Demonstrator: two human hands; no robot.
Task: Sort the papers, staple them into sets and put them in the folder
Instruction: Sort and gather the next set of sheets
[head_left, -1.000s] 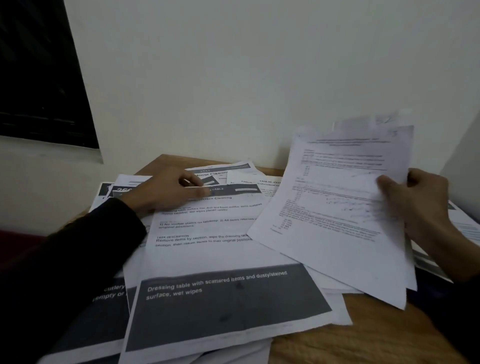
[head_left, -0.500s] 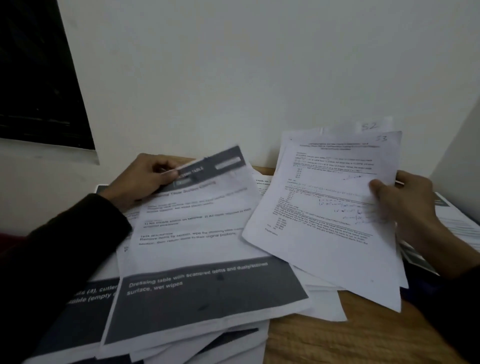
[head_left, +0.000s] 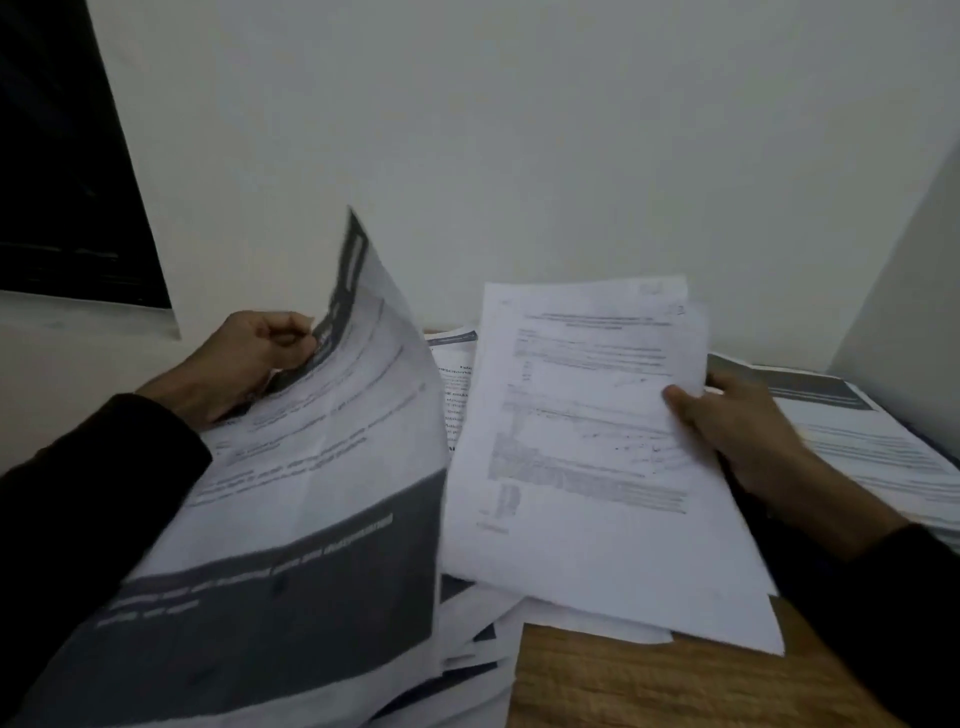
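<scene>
Wall (head_left: 519, 130) fills upper view; dark panel (head_left: 62, 156) cut off at left edge. Table (head_left: 649, 680) mostly buried, bare wood only at bottom right. Pile (head_left: 478, 623) spread under hands, lower sheets hidden. Sheet (head_left: 311, 493) with dark band lifted, curling upright, print blurred; left hand (head_left: 249, 364) pinches its top edge. Stack (head_left: 587, 457), white, tilted up off pile, text unreadable; right hand (head_left: 727, 431) grips its right edge, thumb on top. More papers (head_left: 857, 431) at far right, cut off. Folder, stapler not visible.
</scene>
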